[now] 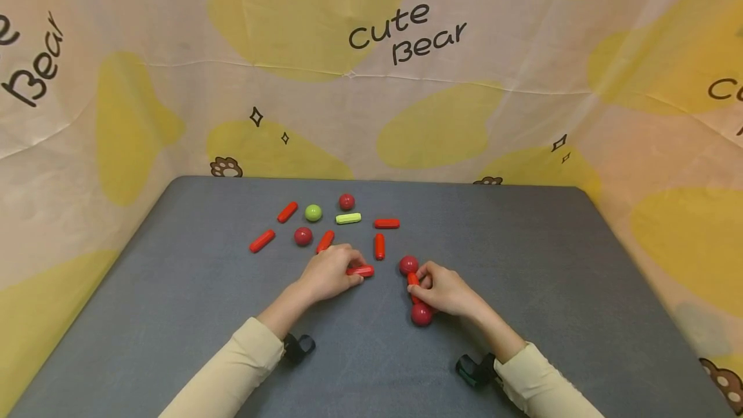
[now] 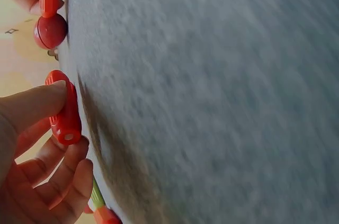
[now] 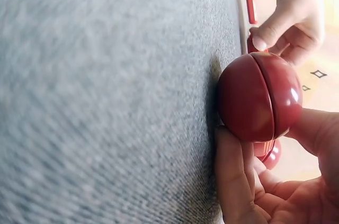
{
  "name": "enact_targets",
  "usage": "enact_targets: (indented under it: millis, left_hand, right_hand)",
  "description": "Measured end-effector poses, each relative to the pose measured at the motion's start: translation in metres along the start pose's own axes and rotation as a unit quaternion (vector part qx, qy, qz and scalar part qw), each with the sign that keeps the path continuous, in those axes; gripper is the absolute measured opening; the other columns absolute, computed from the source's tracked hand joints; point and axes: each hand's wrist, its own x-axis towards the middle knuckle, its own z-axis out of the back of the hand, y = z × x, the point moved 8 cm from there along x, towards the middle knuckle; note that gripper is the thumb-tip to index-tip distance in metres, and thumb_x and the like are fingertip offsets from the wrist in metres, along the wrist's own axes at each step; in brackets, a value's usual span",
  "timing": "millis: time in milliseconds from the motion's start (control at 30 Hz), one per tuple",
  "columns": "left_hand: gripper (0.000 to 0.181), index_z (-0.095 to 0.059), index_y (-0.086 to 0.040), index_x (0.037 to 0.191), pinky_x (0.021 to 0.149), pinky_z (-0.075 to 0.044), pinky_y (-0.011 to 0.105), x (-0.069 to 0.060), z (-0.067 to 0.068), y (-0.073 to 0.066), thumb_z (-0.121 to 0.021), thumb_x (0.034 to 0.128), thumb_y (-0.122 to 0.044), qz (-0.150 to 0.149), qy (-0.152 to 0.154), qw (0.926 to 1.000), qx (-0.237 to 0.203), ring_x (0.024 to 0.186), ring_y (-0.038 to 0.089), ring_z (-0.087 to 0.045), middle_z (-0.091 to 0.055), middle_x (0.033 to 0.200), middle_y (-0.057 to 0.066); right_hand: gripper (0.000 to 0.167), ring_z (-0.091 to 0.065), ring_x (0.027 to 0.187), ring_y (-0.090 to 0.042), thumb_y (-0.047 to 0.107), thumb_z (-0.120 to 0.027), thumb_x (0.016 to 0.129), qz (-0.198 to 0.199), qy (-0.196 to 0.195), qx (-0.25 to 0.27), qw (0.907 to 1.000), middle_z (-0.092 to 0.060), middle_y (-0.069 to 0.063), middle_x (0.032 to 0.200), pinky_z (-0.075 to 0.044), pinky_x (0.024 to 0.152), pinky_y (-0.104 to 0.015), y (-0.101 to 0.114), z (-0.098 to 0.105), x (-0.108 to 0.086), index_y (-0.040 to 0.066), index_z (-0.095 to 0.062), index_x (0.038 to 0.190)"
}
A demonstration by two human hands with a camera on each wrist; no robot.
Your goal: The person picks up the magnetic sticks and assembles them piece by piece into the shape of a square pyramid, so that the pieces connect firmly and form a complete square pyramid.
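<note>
Between thumb and fingers my left hand (image 1: pixel 332 272) pinches a short red rod (image 1: pixel 363 271); in the left wrist view this ribbed rod (image 2: pixel 64 112) shows a small pale disc on its end. To the right, my right hand (image 1: pixel 445 289) grips another red rod (image 1: pixel 413 284), which has a dark red ball at each end: a far ball (image 1: pixel 409 264) and a near ball (image 1: pixel 421 314). The near ball (image 3: pixel 259 97) looms large in the right wrist view, has a seam round it, and hides much of that rod. Both hands are low over the grey tabletop.
Beyond my hands lie loose red rods, such as one upright in view (image 1: pixel 380 246) and one crosswise (image 1: pixel 386 224). Among them are a light green rod (image 1: pixel 348 218), a green ball (image 1: pixel 313 213) and two dark red balls (image 1: pixel 303 236). A patterned cloth (image 1: pixel 348 128) stands behind the table.
</note>
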Motion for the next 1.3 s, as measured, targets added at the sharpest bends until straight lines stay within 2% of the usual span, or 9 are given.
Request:
enact_targets:
  millis: [200,500,800,1000,1100,1300]
  left_hand:
    - [0.014,-0.07,-0.016,0.09,0.063,-0.045,0.028,0.004,-0.004,-0.009,-0.073,0.0759,-0.017,-0.018,-0.011,0.9998,-0.001,0.069,0.009,-0.052,-0.059,0.079,-0.004]
    - [0.016,-0.07,-0.013,0.092,0.066,-0.046,0.029,0.01,-0.01,-0.016,-0.073,0.0769,-0.018,-0.023,-0.011,0.9997,-0.001,0.072,0.013,-0.055,-0.061,0.083,-0.002]
    - [0.014,-0.071,-0.016,0.091,0.058,-0.043,0.027,0.014,-0.012,-0.023,-0.072,0.0769,-0.018,-0.039,-0.012,0.9992,0.001,0.065,0.011,-0.052,-0.059,0.078,-0.004]
    - [0.015,-0.072,-0.017,0.091,0.057,-0.041,0.026,0.015,-0.012,-0.024,-0.072,0.0768,-0.017,-0.032,-0.01,0.9994,0.003,0.064,0.01,-0.051,-0.058,0.078,-0.004]
    - [0.015,-0.072,-0.018,0.092,0.057,-0.042,0.026,0.015,-0.013,-0.023,-0.072,0.077,-0.018,-0.03,-0.01,0.9995,0.002,0.065,0.011,-0.052,-0.058,0.078,-0.004]
    - [0.014,-0.072,-0.017,0.091,0.057,-0.041,0.026,0.014,-0.013,-0.023,-0.072,0.0768,-0.018,-0.034,-0.013,0.9993,0.003,0.064,0.011,-0.051,-0.058,0.078,-0.004]
  right_hand:
    - [0.023,-0.05,0.056,-0.007,0.021,-0.069,0.081,-0.004,0.001,0.005,1.0,-0.058,0.003,0.069,-0.039,0.052,-0.023,0.001,-0.003,-0.003,0.005,-0.057,0.094]
    - [0.025,-0.05,0.054,-0.007,0.021,-0.068,0.081,0.02,0.006,0.013,0.9997,-0.058,0.002,0.067,-0.04,0.05,-0.023,0.006,-0.009,-0.004,0.003,-0.056,0.094]
    - [0.024,-0.05,0.054,-0.008,0.02,-0.069,0.081,0.017,0.012,0.018,0.9996,-0.058,0.002,0.068,-0.039,0.049,-0.023,0.01,-0.012,-0.006,0.004,-0.056,0.093]
    - [0.024,-0.05,0.052,-0.008,0.022,-0.068,0.082,0.008,0.017,0.023,0.9996,-0.057,0.001,0.068,-0.04,0.048,-0.024,0.01,-0.014,-0.006,0.004,-0.055,0.093]
    - [0.023,-0.053,0.051,-0.009,0.022,-0.065,0.084,-0.007,0.027,0.045,0.9986,-0.058,0.0,0.068,-0.044,0.048,-0.024,0.008,-0.015,-0.005,0.004,-0.055,0.094]
    - [0.03,-0.059,0.049,-0.014,0.019,-0.063,0.086,-0.032,0.018,0.083,0.9958,-0.06,-0.003,0.071,-0.051,0.048,-0.028,0.003,-0.01,0.0,0.001,-0.052,0.107]
